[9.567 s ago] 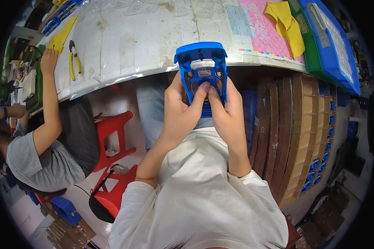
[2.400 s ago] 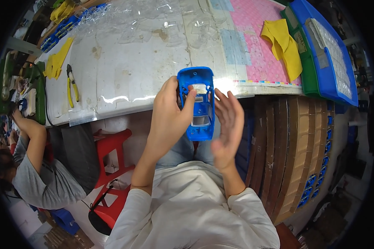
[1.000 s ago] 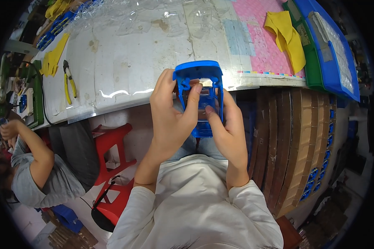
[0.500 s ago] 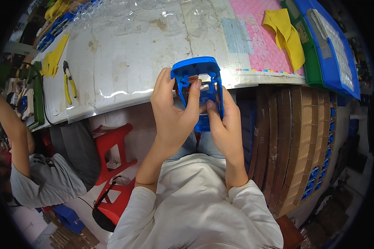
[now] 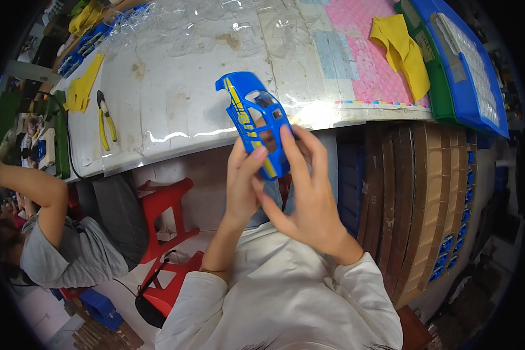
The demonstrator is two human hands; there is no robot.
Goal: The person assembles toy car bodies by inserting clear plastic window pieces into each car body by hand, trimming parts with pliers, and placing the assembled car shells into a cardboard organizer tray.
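Observation:
Between my hands is a blue toy car body (image 5: pixel 254 116) with yellow side markings, clear windows and its roof turned up to the right. My left hand (image 5: pixel 242 181) grips its near end, thumb on the yellow-striped side. My right hand (image 5: pixel 309 186) has its fingers spread, the index fingertip touching the car body by the windows and the thumb near my left hand. The car body is held tilted above the near edge of the white table (image 5: pixel 175 99).
Yellow-handled pliers (image 5: pixel 105 119) and a yellow cloth (image 5: pixel 84 84) lie at the left; clear plastic pieces (image 5: pixel 198 23) lie along the back. Another yellow cloth (image 5: pixel 399 55) is near blue and green bins (image 5: pixel 449 76). Stacked trays (image 5: pixel 420 204) stand right; a person (image 5: pixel 81 239) sits left near a red stool (image 5: pixel 169 216).
The car body has been turned over, from its hollow underside to its outer painted side. My right hand has come out from inside it, and its fingers have spread.

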